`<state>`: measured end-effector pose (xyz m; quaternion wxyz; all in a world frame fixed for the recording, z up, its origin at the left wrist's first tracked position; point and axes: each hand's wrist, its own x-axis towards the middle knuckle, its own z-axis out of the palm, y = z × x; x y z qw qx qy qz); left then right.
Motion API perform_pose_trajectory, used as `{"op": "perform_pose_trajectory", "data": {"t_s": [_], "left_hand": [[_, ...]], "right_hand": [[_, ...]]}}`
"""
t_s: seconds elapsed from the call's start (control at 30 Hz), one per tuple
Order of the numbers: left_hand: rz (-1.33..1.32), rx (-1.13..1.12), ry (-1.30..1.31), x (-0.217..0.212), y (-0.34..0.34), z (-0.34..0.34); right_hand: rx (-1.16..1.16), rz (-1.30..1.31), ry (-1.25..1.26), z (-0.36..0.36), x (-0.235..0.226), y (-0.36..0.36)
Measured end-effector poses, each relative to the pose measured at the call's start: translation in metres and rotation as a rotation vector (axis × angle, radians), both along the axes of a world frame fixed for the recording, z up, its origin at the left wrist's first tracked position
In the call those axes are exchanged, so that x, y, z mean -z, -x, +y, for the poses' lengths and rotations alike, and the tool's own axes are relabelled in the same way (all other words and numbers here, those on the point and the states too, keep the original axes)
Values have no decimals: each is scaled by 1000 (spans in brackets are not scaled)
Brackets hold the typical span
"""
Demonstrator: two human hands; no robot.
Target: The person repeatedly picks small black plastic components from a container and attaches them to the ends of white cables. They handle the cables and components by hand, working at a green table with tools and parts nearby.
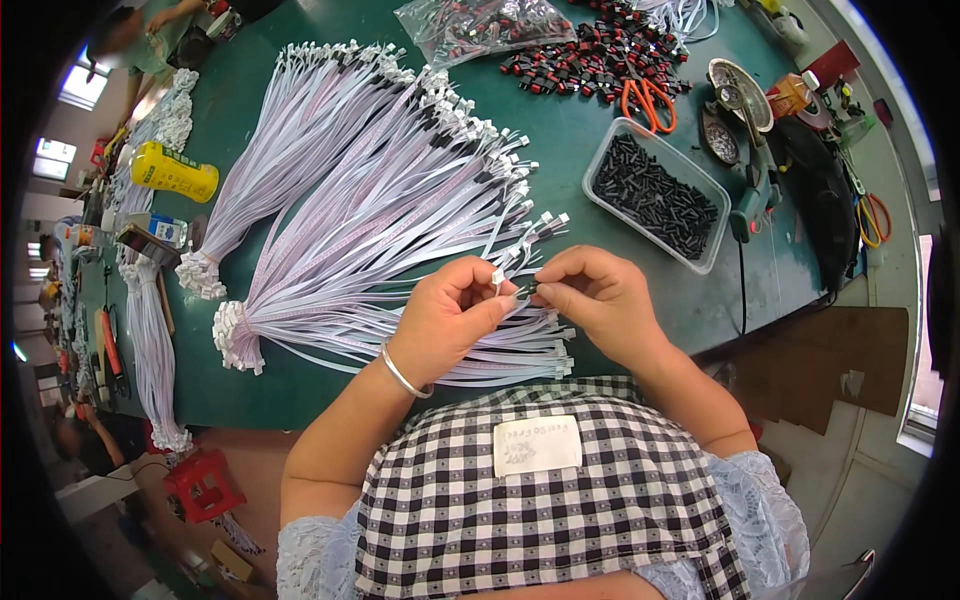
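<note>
Fanned across the green table lies a large bundle of flat white ribbon cables [350, 220], with small white connectors along the far ends. My left hand [455, 310] is closed in a pinch on the end of one cable, close to its white connector [499, 277]. Facing it, my right hand [605, 300] pinches at a thin dark wire end or small black piece; which of these it is, I cannot make out. The fingertips of both hands nearly meet. A clear plastic box [716, 255] of short black tubes [655, 195] stands beyond my right hand.
Orange-handled scissors [648, 105] lie by a pile of black-and-red connectors [600, 62] and a clear plastic bag [480, 28]. A yellow bottle [174, 172] and more cable bundles are at the left. Metal dishes [740, 95] and a black cord [743, 290] are at the right.
</note>
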<state>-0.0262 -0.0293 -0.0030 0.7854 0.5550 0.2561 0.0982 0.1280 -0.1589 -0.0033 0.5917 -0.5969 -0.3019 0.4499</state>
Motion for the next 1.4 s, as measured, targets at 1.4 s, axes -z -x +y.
{"op": "perform_pose_trajectory", "data": {"t_s": [1.4], "left_hand": [[-1, -37, -1305, 1, -25, 20]], "right_hand": [[131, -1177, -86, -9, -22, -63]]}}
